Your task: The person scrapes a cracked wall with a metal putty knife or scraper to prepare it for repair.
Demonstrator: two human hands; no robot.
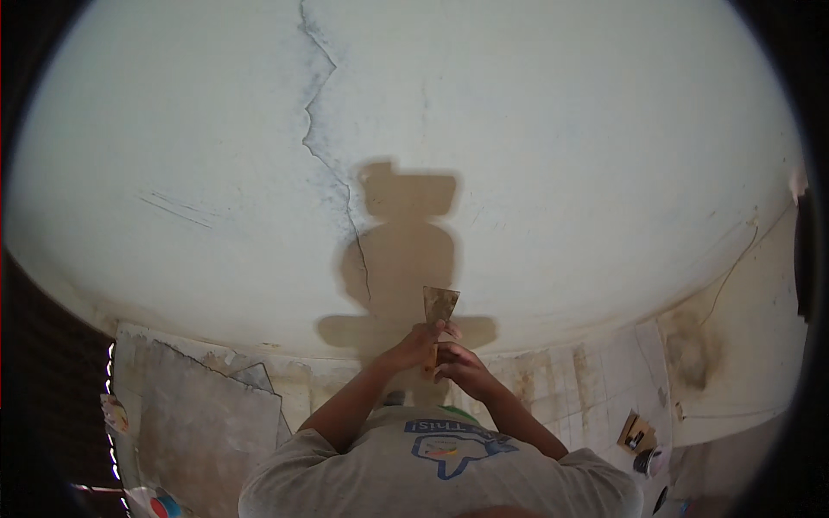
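A putty knife [441, 302] with a stained, flared metal blade points up toward the wall in front of my chest. My left hand [413, 347] is closed around it just below the blade. Lower down, my right hand [464, 371] has its fingers curled against the orange-brown handle [429, 367]. Ahead is a pale wall [561, 173], where a jagged crack [307, 129] runs from the top down to left of the blade. Bluish-grey patches border the crack. The blade appears apart from the crack's lower end.
My shadow [410, 250] falls on the wall. A large grey board [199, 406] lies at lower left, near a red-and-blue round item [164, 507]. At lower right are a brown cardboard piece [636, 432] and a dark container [646, 462]. A thin wire [734, 263] hangs at right.
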